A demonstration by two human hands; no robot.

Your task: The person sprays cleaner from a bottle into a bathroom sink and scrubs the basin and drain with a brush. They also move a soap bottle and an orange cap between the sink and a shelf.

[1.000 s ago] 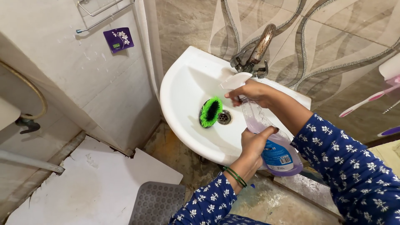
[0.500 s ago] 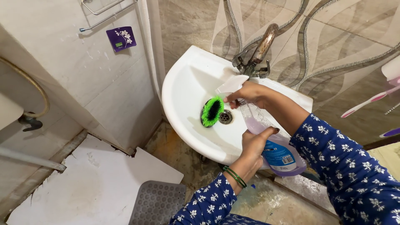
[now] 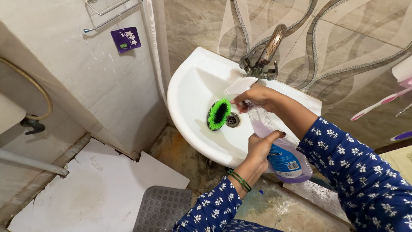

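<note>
1. The left hand (image 3: 259, 146) is wrapped round the body of a spray bottle (image 3: 279, 152), fingers closed on it just above the blue label. The bottle hangs tilted over the front right rim of the white sink (image 3: 189, 92), base low and toward the person, neck pointing up toward the tap.
2. The right hand (image 3: 253, 96) is closed on the white spray head (image 3: 238, 85) at the top of the bottle, just below the tap (image 3: 268, 51). Fingers curl round the neck; whether one rests on the trigger cannot be told.
3. A green and black scrubbing brush (image 3: 218, 114) lies in the bowl on its side, just beside the drain (image 3: 232, 120), touched by neither hand.
4. Bottle appearance: clear plastic, pale purple liquid pooled in the lower part, upper part looking empty; blue label with a white patch; purple band round the base.
5. Risk, as a judgement: the bottle is held off the rim with nothing under its base. A wet or loosened left grip would likely drop it to the stained floor (image 3: 274, 206) beside the grey mat (image 3: 161, 210).
6. Risk: if the head is loose at the neck, the tilt could let liquid run onto the fingers and sleeve (image 3: 352, 172).
7. Risk: the nozzle direction is unclear; a spray could land on the patterned wall tiles (image 3: 343, 38) instead of in the bowl.
</note>
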